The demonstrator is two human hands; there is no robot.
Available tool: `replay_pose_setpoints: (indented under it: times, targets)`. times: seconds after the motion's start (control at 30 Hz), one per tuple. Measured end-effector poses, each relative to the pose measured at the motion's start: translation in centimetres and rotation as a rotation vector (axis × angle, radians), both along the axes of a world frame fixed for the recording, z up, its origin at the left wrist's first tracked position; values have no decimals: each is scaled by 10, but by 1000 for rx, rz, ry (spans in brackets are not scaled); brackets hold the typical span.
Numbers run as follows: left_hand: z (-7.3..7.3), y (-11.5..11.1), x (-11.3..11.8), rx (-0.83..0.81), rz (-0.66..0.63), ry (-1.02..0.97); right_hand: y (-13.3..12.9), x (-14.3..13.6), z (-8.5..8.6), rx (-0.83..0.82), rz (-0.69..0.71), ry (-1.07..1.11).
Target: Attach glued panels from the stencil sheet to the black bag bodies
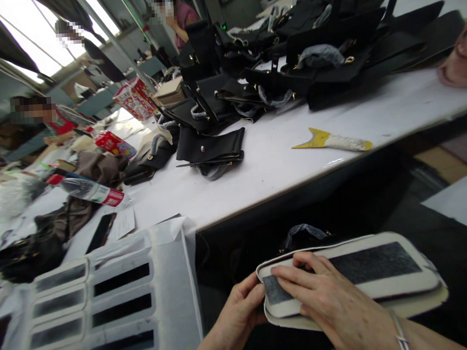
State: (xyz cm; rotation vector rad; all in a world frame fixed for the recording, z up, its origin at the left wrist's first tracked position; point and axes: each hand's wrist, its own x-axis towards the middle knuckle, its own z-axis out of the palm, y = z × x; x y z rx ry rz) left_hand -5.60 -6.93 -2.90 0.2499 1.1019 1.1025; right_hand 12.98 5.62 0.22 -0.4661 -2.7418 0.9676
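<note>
A cream-edged oblong panel with a dark grey strip (379, 266) lies over a similar pale layer, low at the right of centre. At its left end my left hand (238, 313) pinches the rim between thumb and fingers. My right hand (334, 305) rests across the panel's left part, its fingers spread flat over the strip and the near edge. Behind the panel, a dark piece with a plastic-wrapped handle (305, 233) shows partly; the rest of it is hidden in shadow.
Black bag pieces (212, 145) are piled along the white table (272, 167). A yellow tool (329, 140) lies near its edge. At left are a bottle (89, 190), a phone (101, 231) and a sheet with oblong panels (171, 283). Other people are beyond; a blurred hand shows far right.
</note>
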Motion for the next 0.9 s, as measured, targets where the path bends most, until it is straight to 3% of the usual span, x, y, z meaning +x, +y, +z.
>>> replay_pose_setpoints:
  times: [0.3,0.47,0.63,0.9]
  targets:
    - [-8,-3,1,-24,-24,275,7,-3,0,176,104,12]
    - [1,7,0,-20,-57,408,10,-2,-6,230,96,62]
    - [0,11,4,1,-7,388,6,1,-9,81,70,-2]
    - [-12,6,9,154,3,440,0,-3,10,-186,-62,-21]
